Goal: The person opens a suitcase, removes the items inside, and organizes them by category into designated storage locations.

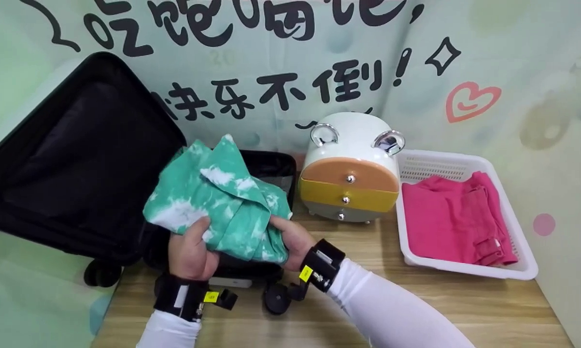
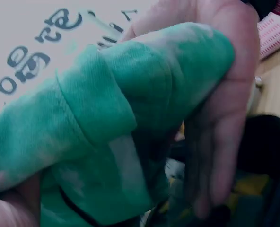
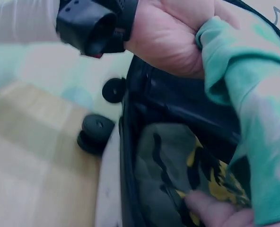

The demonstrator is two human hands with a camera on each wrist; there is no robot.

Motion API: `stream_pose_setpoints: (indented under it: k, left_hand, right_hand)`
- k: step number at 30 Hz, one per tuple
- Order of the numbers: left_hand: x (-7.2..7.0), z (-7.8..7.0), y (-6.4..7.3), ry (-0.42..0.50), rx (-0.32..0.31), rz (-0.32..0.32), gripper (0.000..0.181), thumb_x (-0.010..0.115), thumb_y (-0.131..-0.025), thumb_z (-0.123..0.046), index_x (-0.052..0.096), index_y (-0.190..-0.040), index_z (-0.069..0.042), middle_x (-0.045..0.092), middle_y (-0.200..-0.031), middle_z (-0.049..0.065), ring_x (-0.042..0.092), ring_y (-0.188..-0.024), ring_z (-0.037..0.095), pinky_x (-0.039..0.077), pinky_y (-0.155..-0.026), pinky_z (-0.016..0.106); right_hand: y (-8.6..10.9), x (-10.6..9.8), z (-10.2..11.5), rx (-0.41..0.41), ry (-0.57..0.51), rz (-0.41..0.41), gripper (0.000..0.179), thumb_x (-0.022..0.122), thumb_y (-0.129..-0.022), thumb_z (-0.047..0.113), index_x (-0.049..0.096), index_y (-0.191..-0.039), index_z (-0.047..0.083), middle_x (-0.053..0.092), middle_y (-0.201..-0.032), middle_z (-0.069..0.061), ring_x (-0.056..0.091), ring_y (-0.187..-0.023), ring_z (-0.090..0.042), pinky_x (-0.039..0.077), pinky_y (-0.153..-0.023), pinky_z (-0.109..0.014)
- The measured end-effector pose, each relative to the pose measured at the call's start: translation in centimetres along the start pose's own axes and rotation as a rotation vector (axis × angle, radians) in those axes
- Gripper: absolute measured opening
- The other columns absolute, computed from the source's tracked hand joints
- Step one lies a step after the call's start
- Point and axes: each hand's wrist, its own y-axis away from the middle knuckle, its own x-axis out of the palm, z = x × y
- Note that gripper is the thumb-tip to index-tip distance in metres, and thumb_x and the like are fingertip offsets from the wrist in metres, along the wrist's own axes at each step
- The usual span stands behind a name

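Both hands hold a folded green and white tie-dye garment (image 1: pixel 222 208) over the base of an open black suitcase (image 1: pixel 285 162). My left hand (image 1: pixel 191 253) grips its near left edge, thumb on top. On the right edge, my right hand (image 1: pixel 295 241) holds the cloth between thumb and fingers; in the left wrist view the fingers of that right hand (image 2: pixel 232 94) reach down behind the fabric. A camouflage-patterned cloth (image 3: pixel 163 165) lies inside the suitcase, below the garment, and is mostly hidden in the head view.
The suitcase lid (image 1: pixel 87 154) leans open at the left. A white drawer box (image 1: pixel 350 145) with coloured drawers stands right of the suitcase. Beyond it, a white basket (image 1: pixel 411 258) holds folded pink clothing (image 1: pixel 445 222). A printed cloth backdrop (image 1: pixel 527 159) hangs behind the wooden table (image 1: pixel 391 299).
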Motion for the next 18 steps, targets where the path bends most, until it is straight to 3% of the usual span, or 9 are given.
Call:
stream_pose_setpoints:
  k: [2, 5, 7, 8, 10, 14, 16, 18]
  left_hand:
    - [0.6, -0.6, 0.5, 0.011, 0.036, 0.016, 0.029, 0.044, -0.099, 0.009, 0.047, -0.125, -0.002, 0.056, -0.121, 0.005, 0.056, -0.110, 0.016, 0.053, -0.094, 0.030]
    - [1.4, -1.3, 1.2, 0.007, 0.090, 0.033, 0.028, 0.047, -0.098, 0.010, 0.047, -0.124, -0.001, 0.056, -0.120, 0.007, 0.057, -0.110, 0.017, 0.053, -0.094, 0.030]
    - [1.8, -1.6, 1.6, -0.010, 0.120, 0.049, 0.028, 0.048, -0.098, 0.011, 0.047, -0.123, -0.001, 0.056, -0.118, 0.008, 0.058, -0.108, 0.017, 0.054, -0.093, 0.030]
    - [2.0, -1.7, 1.8, -0.020, 0.131, 0.058, 0.028, 0.048, -0.097, 0.012, 0.047, -0.122, 0.000, 0.057, -0.118, 0.008, 0.058, -0.107, 0.018, 0.054, -0.093, 0.030]
    - [2.3, -2.0, 2.2, -0.033, 0.150, 0.092, 0.028, 0.048, -0.098, 0.012, 0.047, -0.122, 0.000, 0.057, -0.118, 0.008, 0.058, -0.107, 0.018, 0.054, -0.093, 0.030]
    - [2.8, -2.5, 3.2, 0.012, 0.189, 0.196, 0.028, 0.050, -0.098, 0.013, 0.048, -0.123, 0.000, 0.058, -0.119, 0.010, 0.061, -0.107, 0.019, 0.056, -0.092, 0.032]
    - [3.1, -2.7, 3.6, 0.072, 0.215, 0.278, 0.029, 0.049, -0.098, 0.015, 0.049, -0.123, 0.002, 0.060, -0.119, 0.011, 0.063, -0.107, 0.020, 0.057, -0.091, 0.035]
    - [3.4, -2.9, 4.1, 0.117, 0.239, 0.367, 0.031, 0.046, -0.097, 0.018, 0.051, -0.123, 0.003, 0.063, -0.119, 0.012, 0.065, -0.107, 0.021, 0.058, -0.091, 0.037]
  right_hand:
    - [0.5, 0.3, 0.0, -0.025, -0.047, 0.090, 0.036, 0.049, -0.107, 0.043, 0.060, -0.123, 0.012, 0.071, -0.112, -0.002, 0.070, -0.100, -0.016, 0.057, -0.091, -0.032]
    - [1.2, 0.8, 0.1, -0.089, -0.072, 0.177, 0.056, 0.072, -0.089, 0.056, 0.059, -0.125, 0.014, 0.071, -0.115, -0.001, 0.069, -0.103, -0.016, 0.056, -0.092, -0.032]
    - [1.7, 1.2, 0.3, -0.132, -0.053, 0.192, 0.070, 0.084, -0.076, 0.055, 0.057, -0.126, 0.013, 0.071, -0.116, -0.003, 0.069, -0.104, -0.018, 0.057, -0.093, -0.034]
    - [1.9, 1.4, 0.4, -0.152, -0.031, 0.194, 0.073, 0.087, -0.075, 0.050, 0.055, -0.128, 0.012, 0.070, -0.117, -0.004, 0.069, -0.105, -0.019, 0.057, -0.093, -0.035]
    - [2.3, 1.9, 0.6, -0.184, 0.007, 0.177, 0.065, 0.086, -0.083, 0.036, 0.051, -0.132, 0.010, 0.068, -0.120, -0.006, 0.069, -0.107, -0.021, 0.056, -0.095, -0.038]
    - [3.3, 2.7, 1.3, -0.211, 0.026, 0.141, 0.045, 0.063, -0.098, 0.015, 0.045, -0.138, 0.005, 0.064, -0.125, -0.011, 0.067, -0.111, -0.026, 0.055, -0.098, -0.042]
    - [3.9, 2.9, 1.7, -0.184, 0.000, 0.141, 0.042, 0.061, -0.100, 0.018, 0.046, -0.137, 0.005, 0.065, -0.124, -0.011, 0.067, -0.110, -0.025, 0.054, -0.099, -0.041]
    - [4.4, 3.0, 2.3, -0.124, -0.029, 0.166, 0.048, 0.072, -0.095, 0.028, 0.049, -0.132, 0.008, 0.066, -0.121, -0.008, 0.068, -0.108, -0.023, 0.054, -0.098, -0.039]
